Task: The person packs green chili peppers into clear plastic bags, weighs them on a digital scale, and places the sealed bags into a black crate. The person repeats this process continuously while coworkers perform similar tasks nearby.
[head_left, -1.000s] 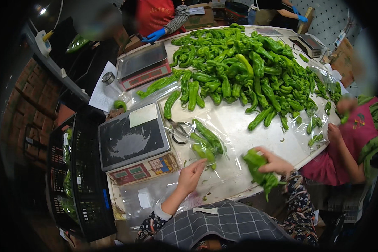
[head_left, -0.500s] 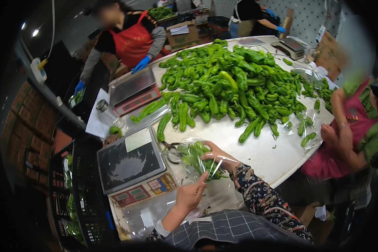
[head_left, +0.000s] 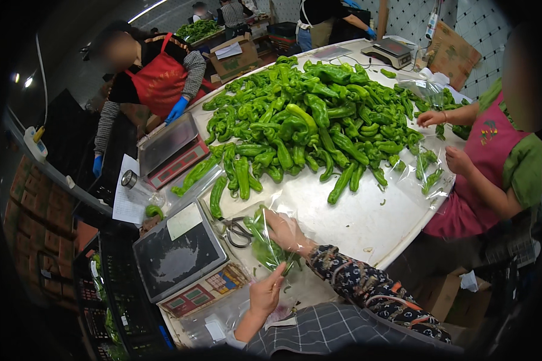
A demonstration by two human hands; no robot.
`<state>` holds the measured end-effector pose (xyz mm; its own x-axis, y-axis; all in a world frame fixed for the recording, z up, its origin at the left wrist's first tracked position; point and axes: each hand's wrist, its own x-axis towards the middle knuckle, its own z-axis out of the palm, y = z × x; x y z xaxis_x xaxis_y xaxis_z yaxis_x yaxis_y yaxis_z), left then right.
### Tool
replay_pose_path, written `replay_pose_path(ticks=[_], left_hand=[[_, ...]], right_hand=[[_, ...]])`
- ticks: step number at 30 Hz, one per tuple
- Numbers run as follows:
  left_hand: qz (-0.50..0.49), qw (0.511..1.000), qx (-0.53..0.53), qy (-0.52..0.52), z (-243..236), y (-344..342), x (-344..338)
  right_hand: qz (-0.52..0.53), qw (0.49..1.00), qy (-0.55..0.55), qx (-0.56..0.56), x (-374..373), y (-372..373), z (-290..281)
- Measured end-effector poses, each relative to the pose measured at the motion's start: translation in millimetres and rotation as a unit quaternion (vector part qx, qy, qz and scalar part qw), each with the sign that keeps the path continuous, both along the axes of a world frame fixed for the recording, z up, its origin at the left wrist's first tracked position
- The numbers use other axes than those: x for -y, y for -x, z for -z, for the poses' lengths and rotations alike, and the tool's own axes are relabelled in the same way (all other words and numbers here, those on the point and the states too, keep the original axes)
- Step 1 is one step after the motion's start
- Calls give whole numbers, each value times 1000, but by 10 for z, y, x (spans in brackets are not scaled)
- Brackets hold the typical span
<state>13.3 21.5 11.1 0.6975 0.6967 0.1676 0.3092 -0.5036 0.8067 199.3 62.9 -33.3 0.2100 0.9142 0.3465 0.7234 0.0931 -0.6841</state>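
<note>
Indoors, green peppers (head_left: 296,129) crowd a white table (head_left: 350,224).

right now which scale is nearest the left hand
The near scale with the pale card on top; the red scale and far scale stand farther from the left hand.

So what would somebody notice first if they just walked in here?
Probably the huge heap of green peppers, spread across the white table. Then maybe the bright red apron at the upper left, or the shiny clear bag lower down, where the person's left hand and right hand touch it.
</note>
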Motion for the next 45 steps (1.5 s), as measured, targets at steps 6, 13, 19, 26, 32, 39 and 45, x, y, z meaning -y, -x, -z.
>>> replay_pose_path(ticks=[6,13,19,26,32,39,45], left_hand=[[-111,988,49,98,249,135,-100],[-110,989,47,86,154,136,-70],[-138,976,1,170,117,217,-26],[-113,981,19,157,112,152,-55],[-83,981,10,174,-27,14,-57],[-111,940,135,295,5,-163,-139],[-27,997,71,-22,-35,-200,17]], right_hand=[[-120,984,0,131,458,-16,-163],[104,936,178,-286,713,-1333,-430],[518,848,115,15,168,-1621,486],[282,948,144,-13,1182,-1534,271],[137,911,166,-353,2053,-1124,-412],[-208,949,170,-163,1795,-418,-801],[-96,982,153,53,1174,142,-579]])
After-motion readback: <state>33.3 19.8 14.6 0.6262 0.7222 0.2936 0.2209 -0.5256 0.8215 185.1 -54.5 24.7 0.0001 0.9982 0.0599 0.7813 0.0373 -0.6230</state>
